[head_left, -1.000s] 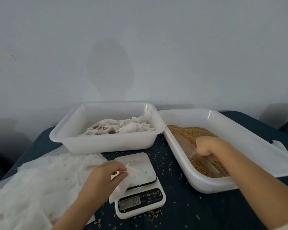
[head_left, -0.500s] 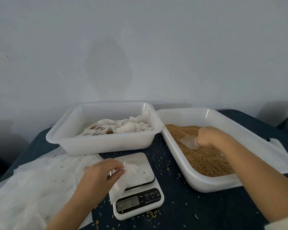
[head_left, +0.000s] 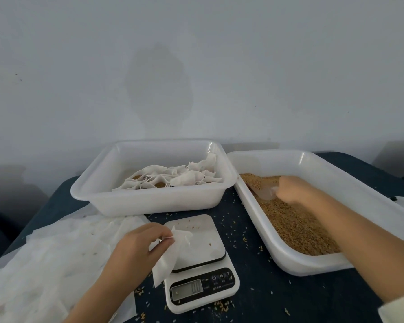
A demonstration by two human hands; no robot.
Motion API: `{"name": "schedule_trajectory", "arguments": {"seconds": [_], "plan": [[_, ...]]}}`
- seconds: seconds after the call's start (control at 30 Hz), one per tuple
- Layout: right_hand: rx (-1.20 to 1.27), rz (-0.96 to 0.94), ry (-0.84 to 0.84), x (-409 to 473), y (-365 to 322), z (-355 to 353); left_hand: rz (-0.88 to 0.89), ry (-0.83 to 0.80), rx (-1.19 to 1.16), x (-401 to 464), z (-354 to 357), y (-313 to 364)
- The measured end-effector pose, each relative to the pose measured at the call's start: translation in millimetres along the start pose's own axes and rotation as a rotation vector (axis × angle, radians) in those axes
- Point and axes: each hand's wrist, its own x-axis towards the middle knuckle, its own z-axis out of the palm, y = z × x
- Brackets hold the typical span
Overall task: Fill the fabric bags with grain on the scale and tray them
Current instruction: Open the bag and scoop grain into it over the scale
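Head view: the left hand point(head_left: 135, 249) pinches an empty bag point(head_left: 170, 255) over the scale's point(head_left: 200, 264) left edge. The right hand point(head_left: 294, 191) grips a scoop point(head_left: 265, 193) in the grain tray point(head_left: 313, 159), near its far wall.

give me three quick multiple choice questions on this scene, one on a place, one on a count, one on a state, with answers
1. Where is the loose brown grain?
A. right white plastic tray
B. left white plastic tray
C. heaped on the scale

2. How many white trays are on the table?
A. one
B. two
C. four

3. What is the left hand doing?
A. resting flat
B. pressing a button
C. pinching an empty white fabric bag over the white digital scale

Answers: 1 A, grain fills the right tray. 2 B, two stand side by side. 3 C, its grip holds the bag's top.
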Motion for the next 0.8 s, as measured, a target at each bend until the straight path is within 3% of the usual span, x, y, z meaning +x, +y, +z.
{"name": "schedule_trajectory", "arguments": {"seconds": [0.1,0.47,0.63,0.8], "plan": [[0.143,-0.045,0.070,-4,18,-2,-0.022,-0.005,-0.014,2,1,-4],[0.238,-0.307,0.131,-47,31,-43,-0.001,-0.060,0.060,12,-10,-11],[0.412,-0.536,-0.001,-72,6,-51,0.017,-0.128,0.119,17,-29,-18],[0.434,-0.687,-0.148,-81,-22,-29,0.012,-0.130,0.125,17,-41,-22]]}}
